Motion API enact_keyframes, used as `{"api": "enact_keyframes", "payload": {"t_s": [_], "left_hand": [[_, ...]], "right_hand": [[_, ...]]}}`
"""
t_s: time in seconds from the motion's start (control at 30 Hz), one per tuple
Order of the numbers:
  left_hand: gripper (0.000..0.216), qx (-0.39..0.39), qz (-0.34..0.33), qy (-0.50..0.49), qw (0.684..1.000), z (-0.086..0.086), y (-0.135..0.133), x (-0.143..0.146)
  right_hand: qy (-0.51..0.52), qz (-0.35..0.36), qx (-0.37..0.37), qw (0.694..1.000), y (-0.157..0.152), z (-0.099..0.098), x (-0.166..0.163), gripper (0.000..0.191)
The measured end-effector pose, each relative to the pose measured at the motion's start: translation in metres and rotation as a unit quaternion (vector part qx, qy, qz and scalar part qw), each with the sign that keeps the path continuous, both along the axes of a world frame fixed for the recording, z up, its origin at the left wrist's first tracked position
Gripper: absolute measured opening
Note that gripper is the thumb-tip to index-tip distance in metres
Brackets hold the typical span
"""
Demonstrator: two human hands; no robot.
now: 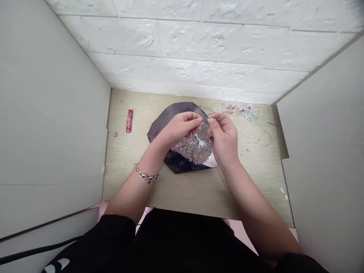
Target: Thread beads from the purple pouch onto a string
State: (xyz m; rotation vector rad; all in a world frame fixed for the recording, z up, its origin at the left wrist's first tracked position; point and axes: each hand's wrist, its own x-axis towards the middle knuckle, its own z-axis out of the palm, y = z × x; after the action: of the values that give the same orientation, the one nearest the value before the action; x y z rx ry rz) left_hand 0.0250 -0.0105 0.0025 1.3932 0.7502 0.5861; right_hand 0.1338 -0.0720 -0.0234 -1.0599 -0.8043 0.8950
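Observation:
Both of my hands are raised close together over a dark, many-sided tray [167,115]. Many small clear, pale pink and yellowish beads [196,148] lie heaped in it. My left hand [184,125] has its thumb and forefinger pinched on a thin, light strand that looks like thread [204,115]. A short distance to the right, my right hand [224,134] is also closed in a pinch by the same strand. What lies between its fingertips is too small to make out. A small dark spot shows by its curled fingers.
Strings of coloured beads [239,110] lie at the back right, with loose thread [269,138] nearby. On the left are a small red cylinder [129,120] and tiny metallic bits [115,134]. A white brick-patterned wall [176,72] and side panels enclose the wooden tabletop [187,193].

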Motion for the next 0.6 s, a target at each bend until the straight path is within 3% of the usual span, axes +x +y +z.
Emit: {"api": "enact_keyframes", "payload": {"t_s": [0.17, 0.33, 0.6], "left_hand": [[0.011, -0.01, 0.009, 0.018, 1.0, -0.0019, 0.0004, -0.0004], [0.013, -0.012, -0.053, 0.041, 0.998, 0.0008, -0.0012, -0.0018], [0.011, 0.004, -0.06, 0.026, 0.998, 0.0048, -0.003, -0.0052]], "right_hand": [[0.118, 0.065, -0.012, 0.991, -0.0011, 0.0035, 0.0014, 0.015], [0.23, 0.133, -0.024, 0.964, -0.0021, 0.0033, -0.0023, 0.016], [0.293, 0.192, -0.033, 0.936, -0.0021, -0.0014, -0.0011, 0.012]]}}
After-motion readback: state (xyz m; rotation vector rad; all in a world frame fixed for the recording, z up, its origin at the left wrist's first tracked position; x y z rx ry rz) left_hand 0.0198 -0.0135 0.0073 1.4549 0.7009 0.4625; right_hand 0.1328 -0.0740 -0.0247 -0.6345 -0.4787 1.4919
